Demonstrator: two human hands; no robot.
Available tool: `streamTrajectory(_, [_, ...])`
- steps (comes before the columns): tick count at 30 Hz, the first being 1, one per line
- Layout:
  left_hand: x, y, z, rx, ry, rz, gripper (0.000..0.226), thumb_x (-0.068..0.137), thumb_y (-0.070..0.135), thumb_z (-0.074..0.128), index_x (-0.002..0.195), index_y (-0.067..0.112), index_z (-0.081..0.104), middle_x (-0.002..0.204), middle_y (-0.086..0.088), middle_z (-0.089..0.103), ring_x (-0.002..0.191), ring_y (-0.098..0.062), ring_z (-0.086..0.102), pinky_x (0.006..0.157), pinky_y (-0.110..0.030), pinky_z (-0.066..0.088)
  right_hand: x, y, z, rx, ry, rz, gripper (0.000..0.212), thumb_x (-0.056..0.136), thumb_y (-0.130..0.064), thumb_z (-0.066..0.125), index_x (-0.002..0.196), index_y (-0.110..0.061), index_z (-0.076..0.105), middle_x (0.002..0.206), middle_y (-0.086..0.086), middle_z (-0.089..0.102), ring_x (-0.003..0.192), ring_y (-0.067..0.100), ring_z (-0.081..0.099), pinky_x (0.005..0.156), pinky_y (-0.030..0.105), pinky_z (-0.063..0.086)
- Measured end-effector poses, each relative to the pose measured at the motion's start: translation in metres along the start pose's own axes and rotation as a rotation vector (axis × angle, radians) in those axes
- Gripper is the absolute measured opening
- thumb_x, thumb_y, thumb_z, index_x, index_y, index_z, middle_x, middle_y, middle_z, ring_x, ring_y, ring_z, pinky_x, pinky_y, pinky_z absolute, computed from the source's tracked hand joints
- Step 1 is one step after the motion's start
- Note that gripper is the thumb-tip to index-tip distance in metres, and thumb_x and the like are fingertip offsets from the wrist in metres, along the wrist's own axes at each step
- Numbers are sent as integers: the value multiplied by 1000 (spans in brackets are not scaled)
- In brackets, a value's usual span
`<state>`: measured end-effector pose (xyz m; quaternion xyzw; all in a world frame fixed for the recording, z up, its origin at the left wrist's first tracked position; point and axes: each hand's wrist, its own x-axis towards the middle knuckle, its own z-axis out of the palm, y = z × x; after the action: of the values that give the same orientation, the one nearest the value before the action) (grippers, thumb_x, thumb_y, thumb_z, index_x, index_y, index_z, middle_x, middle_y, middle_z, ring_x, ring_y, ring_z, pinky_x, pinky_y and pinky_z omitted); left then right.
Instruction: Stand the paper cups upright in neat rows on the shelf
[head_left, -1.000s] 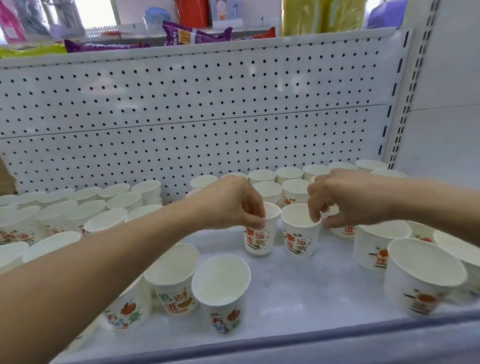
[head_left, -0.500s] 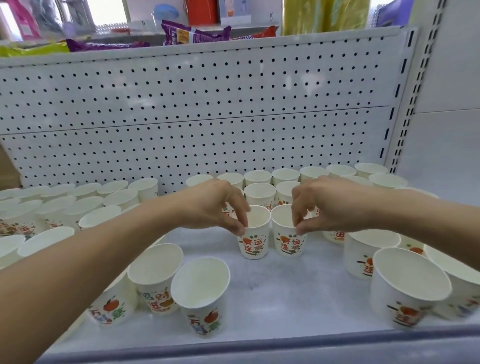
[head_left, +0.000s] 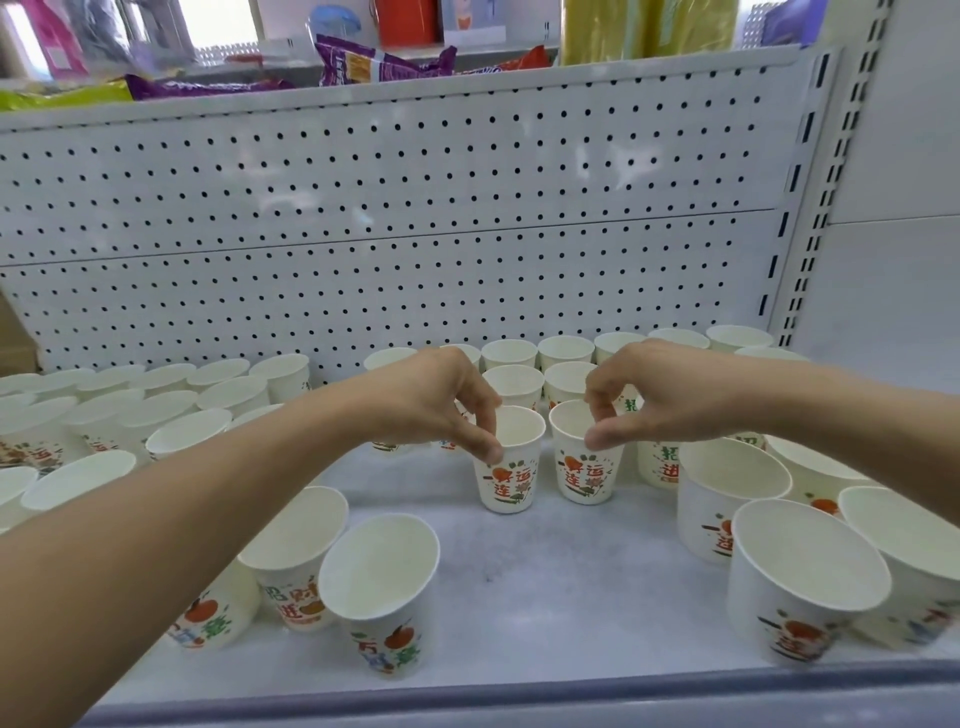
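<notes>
head view: left hand (head_left: 436, 400) pinches rim of left cup (head_left: 511, 480); right hand (head_left: 660, 395) pinches right cup (head_left: 584, 475) alongside.

Two white paper cups with red-and-green print stand upright at frame centre on the pale grey shelf board (head_left: 545, 587), one just beside the other. Your left hand (head_left: 431, 400) pinches the rim of the left cup (head_left: 508, 467), and your right hand (head_left: 670, 395) pinches the rim of the right cup (head_left: 586, 467). Behind them, matching cups (head_left: 511, 382) stand upright in rows. More cups crowd the left edge, lower left and lower right.
</notes>
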<state>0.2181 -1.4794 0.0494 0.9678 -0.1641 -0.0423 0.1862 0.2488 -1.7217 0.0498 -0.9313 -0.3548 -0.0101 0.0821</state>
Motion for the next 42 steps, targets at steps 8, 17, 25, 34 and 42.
streamTrajectory(8, [4, 3, 3, 34, 46, -26, 25, 65, 45, 85, 73, 28, 69, 112, 10, 68, 85, 6, 57, 78, -24, 51, 4, 3, 2, -122, 47, 25, 36, 73, -62, 68, 86, -30, 57, 90, -16, 57, 92, 7, 53, 64, 13, 25])
streamTrajectory(17, [9, 5, 7, 42, 109, -32, 38, 63, 47, 86, 86, 26, 64, 101, 6, 69, 86, -5, 63, 80, -29, 54, 10, 6, 3, -218, 50, 30, 48, 72, -69, 61, 99, -30, 52, 96, -13, 60, 88, 7, 53, 81, 28, 32])
streamTrajectory(25, [10, 8, 7, 28, 116, -40, 45, 62, 45, 87, 93, 24, 64, 94, 5, 68, 89, -9, 63, 83, -34, 54, 17, -2, 11, -299, 134, 77, 65, 74, -81, 45, 102, -23, 47, 93, -7, 60, 84, 14, 53, 85, 35, 35])
streamTrajectory(34, [9, 9, 8, 35, 128, -59, 48, 61, 48, 86, 97, 25, 63, 96, 10, 65, 91, -6, 61, 84, -34, 54, 21, 3, 10, -224, 78, 105, 61, 70, -70, 59, 107, -25, 42, 96, -9, 60, 85, 11, 51, 82, 34, 34])
streamTrajectory(42, [12, 11, 10, 16, 130, -49, 49, 62, 46, 87, 99, 26, 61, 96, 14, 66, 90, -4, 63, 81, -30, 55, 21, 9, 11, -150, 58, 147, 64, 65, -72, 62, 108, -29, 41, 102, -8, 59, 94, 18, 50, 76, 34, 39])
